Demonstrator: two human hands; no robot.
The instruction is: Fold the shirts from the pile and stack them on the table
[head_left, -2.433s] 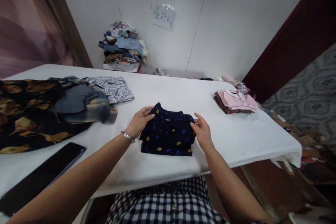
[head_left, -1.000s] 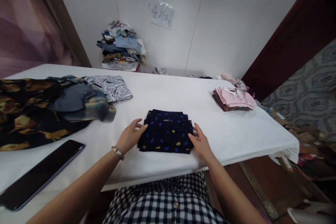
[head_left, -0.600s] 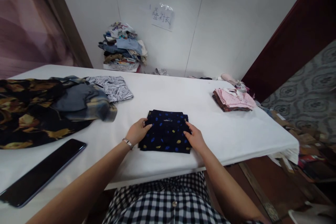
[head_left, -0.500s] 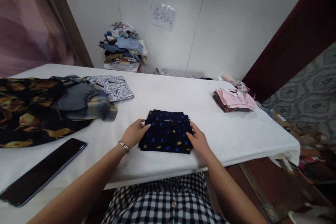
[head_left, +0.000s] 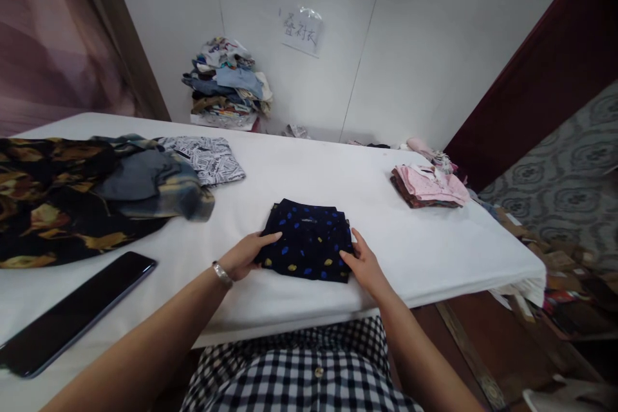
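Observation:
A dark navy shirt [head_left: 309, 243] with blue and yellow spots lies folded into a flat, near-square bundle at the table's front edge. My left hand [head_left: 245, 255] grips its left side, the thumb on top and the other fingers hidden beneath. On the opposite side my right hand [head_left: 364, 264] holds the right edge, thumb over the cloth and fingers along the side. A small pale label shows near the middle of the collar area.
The white-covered table [head_left: 299, 164] carries a dark floral garment [head_left: 62, 206], a plaid garment [head_left: 188, 196] and a black-and-white printed cloth [head_left: 212, 158] at left. A phone [head_left: 82, 309] lies front left. Folded pink clothing [head_left: 432, 185] is stacked at right. A clothes pile [head_left: 226, 87] stands behind.
My left hand has slid down the shirt's left side and now has its fingers under the edge. My right hand has shifted slightly lower. The shirt's left side looks slightly lifted.

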